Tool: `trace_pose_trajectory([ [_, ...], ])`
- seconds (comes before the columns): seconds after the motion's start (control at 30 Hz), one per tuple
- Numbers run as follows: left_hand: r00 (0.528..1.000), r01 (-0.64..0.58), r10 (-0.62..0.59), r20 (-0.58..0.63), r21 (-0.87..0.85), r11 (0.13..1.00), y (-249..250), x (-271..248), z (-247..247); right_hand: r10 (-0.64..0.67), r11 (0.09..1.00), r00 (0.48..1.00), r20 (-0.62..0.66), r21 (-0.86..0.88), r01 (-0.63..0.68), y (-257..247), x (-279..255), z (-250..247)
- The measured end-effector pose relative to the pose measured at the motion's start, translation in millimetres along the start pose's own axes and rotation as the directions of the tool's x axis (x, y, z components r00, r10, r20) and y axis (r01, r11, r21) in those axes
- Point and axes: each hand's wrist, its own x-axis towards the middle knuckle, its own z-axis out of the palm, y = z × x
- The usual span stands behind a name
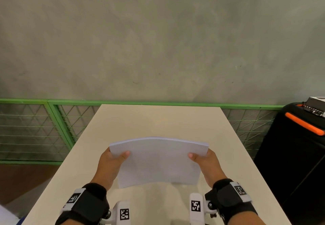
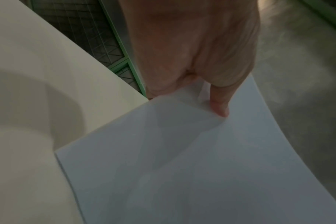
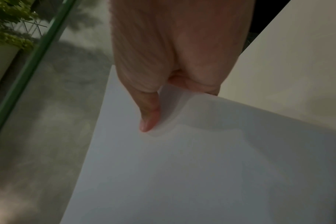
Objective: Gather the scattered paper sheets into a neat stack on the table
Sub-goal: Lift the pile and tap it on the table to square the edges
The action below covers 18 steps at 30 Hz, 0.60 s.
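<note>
The left hand (image 1: 110, 167) and right hand (image 1: 207, 165) each pinch a side edge of the white, slightly bowed stack of paper sheets (image 1: 159, 163), thumbs on top. The stack is held above the near half of the beige rectangular table (image 1: 158, 119), with a green mesh fence (image 1: 58, 122) beyond it.

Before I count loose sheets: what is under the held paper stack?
Under the paper stack, held by the left hand and right hand, bare table shows ahead. What lies directly beneath is covered.

Green mesh fence (image 1: 35, 129), grey wall (image 1: 158, 40) — black case (image 1: 295, 154), orange handle (image 1: 304, 123)
</note>
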Motion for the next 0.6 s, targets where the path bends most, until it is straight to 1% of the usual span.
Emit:
trace_pose_trajectory([
  [0.1, 1.0, -0.005, 0.005, -0.012, -0.039, 0.999, 5, -2, 1, -0.02, 1.0, 1.0, -0.014, 0.016, 0.02, -5, -1, 1],
  [0.2, 0.999, -0.04, 0.038, -0.03, -0.073, 0.997, 11, 0, -3, -0.063, 0.997, 0.998, 0.013, 0.034, 0.063, -15, -2, 1],
  [0.3, 0.996, -0.072, 0.071, -0.044, -0.026, 0.997, 15, 2, -2, -0.11, 0.994, 0.993, 0.032, 0.002, 0.11, -21, -1, -2],
  [0.43, 0.992, -0.026, 0.017, -0.126, -0.065, 0.998, 18, 5, 8, -0.111, 0.994, 0.993, 0.049, 0.014, 0.11, -20, -1, -1],
  [0.6, 0.974, 0.036, -0.058, -0.219, -0.103, 0.994, 22, 9, 20, -0.1, 0.995, 0.994, 0.049, 0.008, 0.1, -14, 2, -3],
])
